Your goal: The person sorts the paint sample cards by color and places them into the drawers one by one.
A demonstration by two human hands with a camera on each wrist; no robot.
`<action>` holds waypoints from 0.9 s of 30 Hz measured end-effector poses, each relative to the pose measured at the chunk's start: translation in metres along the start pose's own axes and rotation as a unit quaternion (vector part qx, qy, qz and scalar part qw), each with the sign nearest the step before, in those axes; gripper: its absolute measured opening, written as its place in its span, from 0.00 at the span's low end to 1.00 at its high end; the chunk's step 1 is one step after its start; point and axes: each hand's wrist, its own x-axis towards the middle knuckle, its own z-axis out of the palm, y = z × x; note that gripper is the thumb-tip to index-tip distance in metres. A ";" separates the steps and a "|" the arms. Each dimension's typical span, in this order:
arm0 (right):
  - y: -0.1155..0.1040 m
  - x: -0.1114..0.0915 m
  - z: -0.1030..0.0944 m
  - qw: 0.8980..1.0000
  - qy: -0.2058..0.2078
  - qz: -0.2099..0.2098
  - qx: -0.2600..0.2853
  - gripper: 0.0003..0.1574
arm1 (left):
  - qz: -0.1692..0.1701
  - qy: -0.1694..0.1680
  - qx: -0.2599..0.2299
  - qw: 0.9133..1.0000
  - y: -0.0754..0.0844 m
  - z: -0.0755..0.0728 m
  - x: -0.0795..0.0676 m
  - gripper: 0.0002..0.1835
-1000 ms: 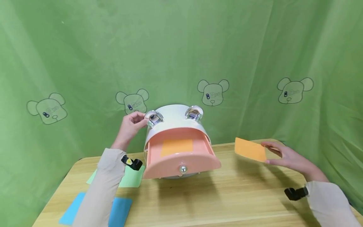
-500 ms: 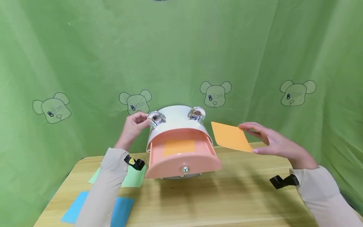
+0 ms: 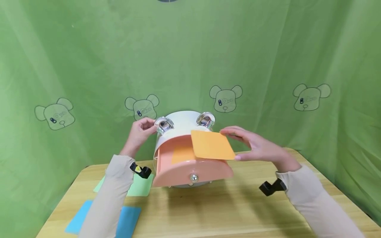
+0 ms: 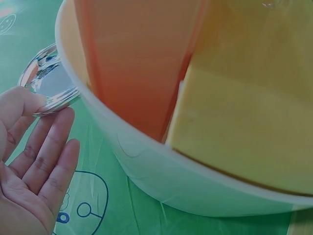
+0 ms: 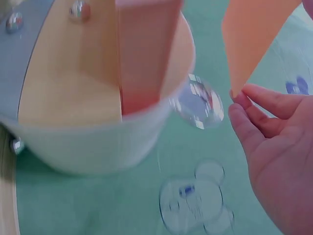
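Note:
A white rounded storage box (image 3: 183, 119) stands on the table, with two shiny silver eye-shaped ornaments on top. Its pink drawer (image 3: 175, 175) is pulled out, and an orange card (image 3: 180, 154) lies inside. My left hand (image 3: 138, 135) pinches the left silver ornament (image 3: 164, 125) between thumb and fingers; the left wrist view shows this silver ornament (image 4: 51, 81) up close. My right hand (image 3: 256, 145) holds a second orange card (image 3: 212, 145) by its right side, thumb below and fingers above. That card hangs tilted over the drawer's right half, hiding part of it.
A green card (image 3: 141, 185) and a blue card (image 3: 128, 219) lie at the left of the wooden table (image 3: 214, 211), partly behind my left sleeve. A green curtain (image 3: 178, 59) printed with bear heads hangs close behind the box.
My right hand has carried the orange card leftward from beside the box to over the open drawer, first lifting it a little. The left hand stays on the silver ornament.

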 end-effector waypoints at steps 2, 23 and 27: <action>-0.003 0.011 0.007 1.000 -0.005 0.008 -0.006 0.46 | -0.001 0.001 0.002 1.000 -0.001 -0.001 0.000 0.07; -0.013 0.041 0.036 0.994 -0.001 0.075 -0.081 0.46 | -0.009 0.003 0.007 1.000 0.000 0.000 -0.001 0.08; -0.013 0.036 0.039 0.993 0.016 0.074 -0.087 0.45 | -0.009 0.001 0.000 1.000 0.000 0.000 -0.001 0.07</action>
